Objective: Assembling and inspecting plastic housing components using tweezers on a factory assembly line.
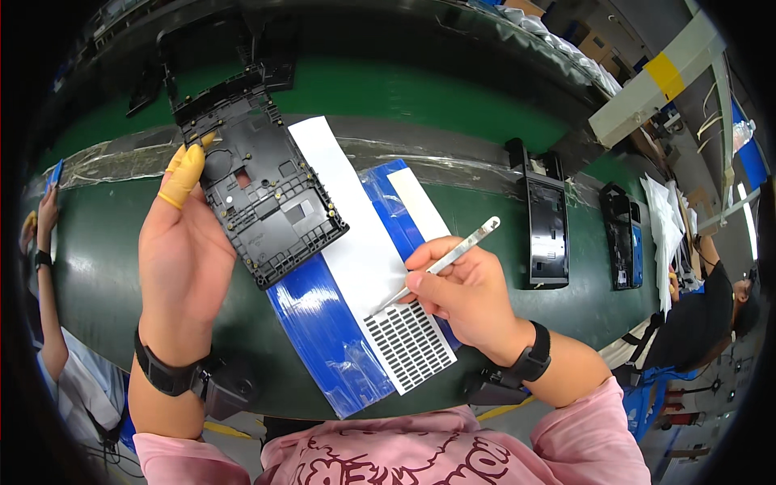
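Note:
My left hand (184, 250), with yellow finger cots on it, is closed round the left edge of a black plastic housing (271, 190). The housing is tilted, showing its ribbed inside with small brass-coloured inserts and a few cut-outs. In my right hand (473, 297) metal tweezers (461, 250) are pinched, tips pointing down and left. Those tips are at the upper edge of a grid of small black rectangular stickers (411, 346) on a long white sheet (343, 194). Whether a sticker is between the tips is too small to tell. Beneath the sheet lies a blue, tape-covered board (331, 347).
Two black plastic housings (548, 230) (621, 242) stand on the green table (493, 323) to the right. A tape-covered strip (113, 168) crosses the table behind the board. Other people's arms (52, 323) show at far left; another person (695, 323) is at right.

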### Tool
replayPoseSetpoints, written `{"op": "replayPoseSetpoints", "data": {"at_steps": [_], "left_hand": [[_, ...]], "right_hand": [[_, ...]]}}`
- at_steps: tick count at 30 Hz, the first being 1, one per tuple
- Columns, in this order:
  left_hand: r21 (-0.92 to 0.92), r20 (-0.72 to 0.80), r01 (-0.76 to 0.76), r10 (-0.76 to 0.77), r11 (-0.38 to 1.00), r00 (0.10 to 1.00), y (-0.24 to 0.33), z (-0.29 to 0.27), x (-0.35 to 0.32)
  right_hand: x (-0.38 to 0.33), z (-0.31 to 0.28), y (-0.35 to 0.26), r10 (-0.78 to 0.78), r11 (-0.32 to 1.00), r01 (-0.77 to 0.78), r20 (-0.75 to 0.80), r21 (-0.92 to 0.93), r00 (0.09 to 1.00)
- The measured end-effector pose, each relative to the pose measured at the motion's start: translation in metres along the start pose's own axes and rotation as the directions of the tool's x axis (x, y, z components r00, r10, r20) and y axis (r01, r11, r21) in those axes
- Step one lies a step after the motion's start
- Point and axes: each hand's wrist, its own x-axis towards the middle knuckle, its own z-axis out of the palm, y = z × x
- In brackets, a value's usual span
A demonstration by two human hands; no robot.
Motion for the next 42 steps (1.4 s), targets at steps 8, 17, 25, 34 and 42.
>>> {"op": "replayPoseSetpoints", "data": {"at_steps": [8,17,25,34,42], "left_hand": [[0.046,-0.034,-0.003,0.004,0.999,0.999,-0.009,0.013,-0.010],[-0.019,0.034,0.171,-0.171,0.985,0.985,-0.034,0.024,-0.019],[-0.003,0.079,0.374,-0.373,0.927,0.925,-0.045,0.035,-0.040],[0.012,0.027,0.394,-0.394,0.919,0.919,-0.044,0.032,-0.040],[-0.030,0.031,0.399,-0.398,0.916,0.917,-0.041,0.036,-0.040]], "right_hand": [[-0.006,0.000,0.003,-0.016,0.999,0.015,-0.031,-0.051,0.999],[-0.015,0.002,-0.030,-0.150,0.987,0.151,-0.023,0.061,0.988],[-0.004,0.022,-0.032,-0.339,0.940,0.337,0.024,0.056,0.941],[-0.001,0.017,-0.025,-0.336,0.937,0.330,0.035,0.112,0.941],[-0.001,0.019,-0.025,-0.319,0.945,0.315,0.038,0.086,0.947]]}}
